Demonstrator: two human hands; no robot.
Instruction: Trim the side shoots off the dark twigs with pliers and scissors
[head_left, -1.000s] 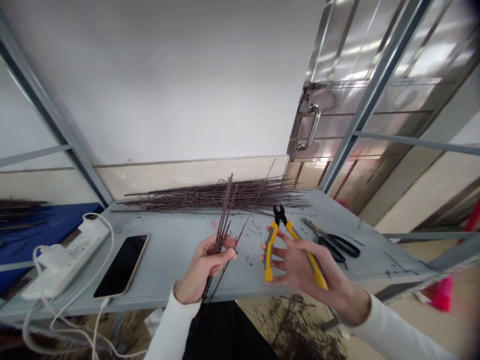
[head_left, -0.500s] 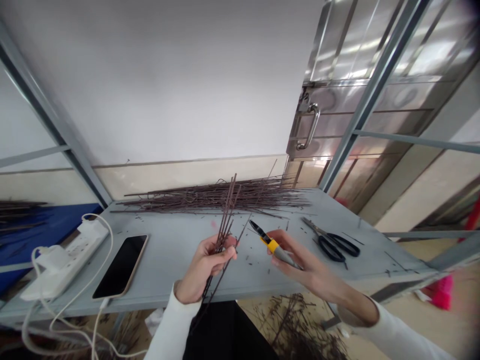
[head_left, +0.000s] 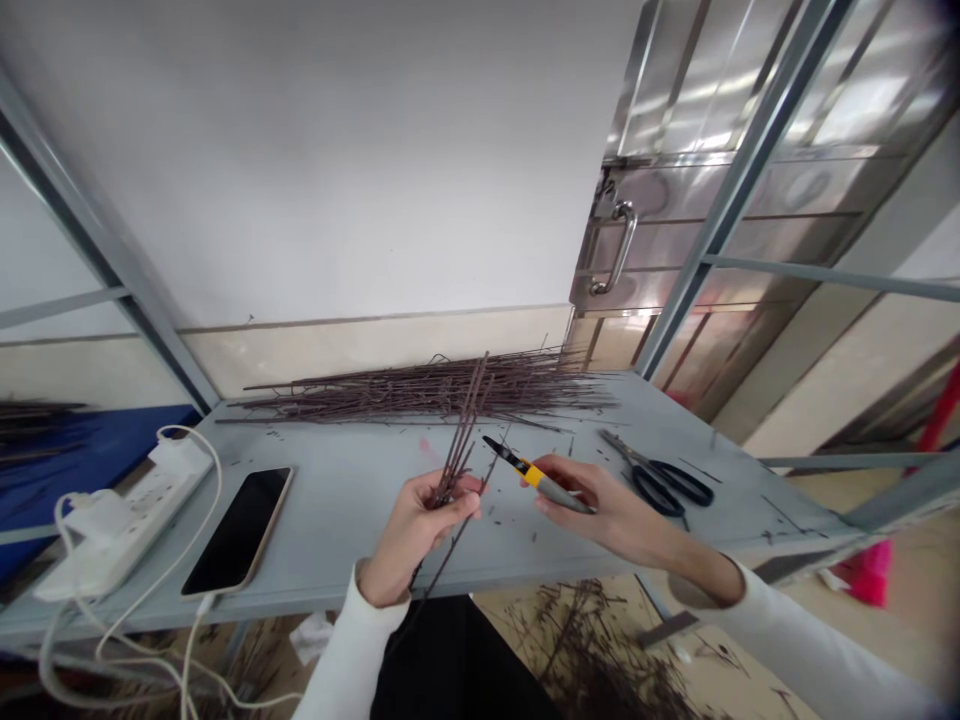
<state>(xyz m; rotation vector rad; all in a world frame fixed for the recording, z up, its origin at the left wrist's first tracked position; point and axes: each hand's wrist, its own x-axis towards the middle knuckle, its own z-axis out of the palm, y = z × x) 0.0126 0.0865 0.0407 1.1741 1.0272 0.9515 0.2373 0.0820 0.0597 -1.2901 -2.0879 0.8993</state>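
Note:
Thin brown twigs (head_left: 466, 415) stand in a small bunch in my left hand (head_left: 429, 515), its fingers wrapped round them near the lower part. One twig (head_left: 450, 548) in that hand slants apart from the others, its lower end running down past the table's front edge. My right hand (head_left: 589, 500) grips pruning snips (head_left: 534, 475) with black blades and a yellow-and-grey handle. The blades point up and left, close to the slanting twig's upper end. Whether they touch it I cannot tell.
Behind my hands a long pile of twigs (head_left: 360, 395) lies along the wall. Black-handled scissors (head_left: 656, 480) rest at the right. On the left are a phone (head_left: 238, 530) and a white power strip (head_left: 127, 525) with cables. Cut twigs (head_left: 600, 650) litter the floor.
My right hand has brought the snips a little left, nearer the twigs, and their blades lie flatter. The twig bunch in my left hand leans slightly more to the right.

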